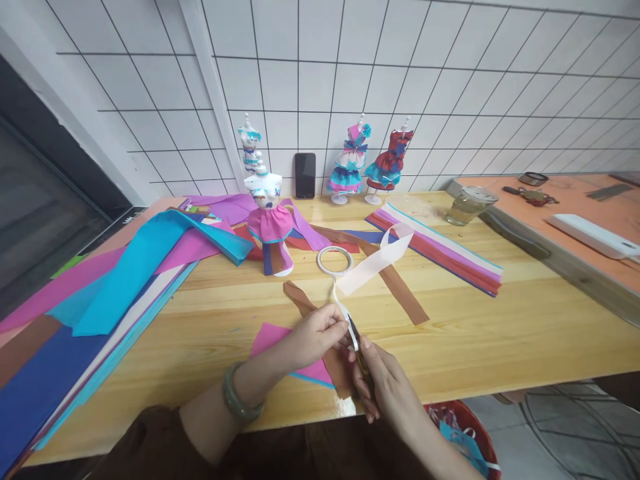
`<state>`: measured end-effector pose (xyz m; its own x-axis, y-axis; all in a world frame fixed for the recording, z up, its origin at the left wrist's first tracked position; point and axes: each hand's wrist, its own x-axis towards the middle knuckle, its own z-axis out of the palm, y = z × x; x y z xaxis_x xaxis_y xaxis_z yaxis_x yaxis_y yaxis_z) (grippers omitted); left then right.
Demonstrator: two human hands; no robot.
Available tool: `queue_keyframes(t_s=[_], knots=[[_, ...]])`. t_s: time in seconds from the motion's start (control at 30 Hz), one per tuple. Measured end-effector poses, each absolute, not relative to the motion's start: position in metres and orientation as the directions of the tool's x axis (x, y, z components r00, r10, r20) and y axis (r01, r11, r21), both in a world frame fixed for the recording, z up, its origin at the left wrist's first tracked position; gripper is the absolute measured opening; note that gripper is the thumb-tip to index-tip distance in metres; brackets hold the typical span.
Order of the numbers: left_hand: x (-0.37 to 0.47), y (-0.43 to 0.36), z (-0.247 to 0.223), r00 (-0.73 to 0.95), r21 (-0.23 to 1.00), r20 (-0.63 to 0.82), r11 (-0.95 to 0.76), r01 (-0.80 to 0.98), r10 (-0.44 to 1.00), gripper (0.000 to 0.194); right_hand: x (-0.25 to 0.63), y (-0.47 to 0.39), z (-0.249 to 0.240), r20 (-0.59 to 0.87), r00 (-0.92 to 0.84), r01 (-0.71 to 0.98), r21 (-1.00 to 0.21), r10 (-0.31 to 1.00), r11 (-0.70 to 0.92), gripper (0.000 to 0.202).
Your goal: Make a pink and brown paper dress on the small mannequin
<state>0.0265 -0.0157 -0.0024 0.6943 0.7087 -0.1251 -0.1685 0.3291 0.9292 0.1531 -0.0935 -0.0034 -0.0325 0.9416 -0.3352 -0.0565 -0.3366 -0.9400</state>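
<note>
In my left hand point(320, 330) is the free end of a strip of white tape point(341, 307), pinched between thumb and fingers. The strip runs up to a tape roll point(335, 261) lying on the table. My right hand point(387, 383) is wrapped round a pair of dark-handled scissors point(364, 363), whose blades sit right beside the tape; whether they touch it I cannot tell. Beneath both hands lie a brown paper strip point(339, 373) and a pink sheet with a blue edge point(270, 337). A small dress form point(265, 190) in a pink skirt stands behind the roll.
Coloured paper strips point(150, 273) cover the table's left side; a striped stack point(445, 257) lies at right. A pale strip point(375, 263) rests near the roll. Dressed forms point(347, 163) and a phone point(305, 176) stand by the wall. A lidded cup point(470, 205) is at right, a red bin point(475, 433) below.
</note>
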Motion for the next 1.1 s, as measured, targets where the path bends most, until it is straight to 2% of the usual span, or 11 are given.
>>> queue_keyframes(t_s=[0.8, 1.1], knots=[[0.0286, -0.0164, -0.0014, 0.707, 0.914, -0.099, 0.346, -0.214, 0.700, 0.027, 0.1484, -0.0940, -0.0084, -0.310, 0.041, -0.080, -0.949, 0.950, -0.307, 0.042], [0.0297, -0.0156, -0.0005, 0.711, 0.904, -0.108, 0.365, -0.220, 0.695, 0.027, 0.1509, -0.0923, -0.0136, -0.353, 0.046, -0.097, -0.932, 0.934, -0.348, 0.043]])
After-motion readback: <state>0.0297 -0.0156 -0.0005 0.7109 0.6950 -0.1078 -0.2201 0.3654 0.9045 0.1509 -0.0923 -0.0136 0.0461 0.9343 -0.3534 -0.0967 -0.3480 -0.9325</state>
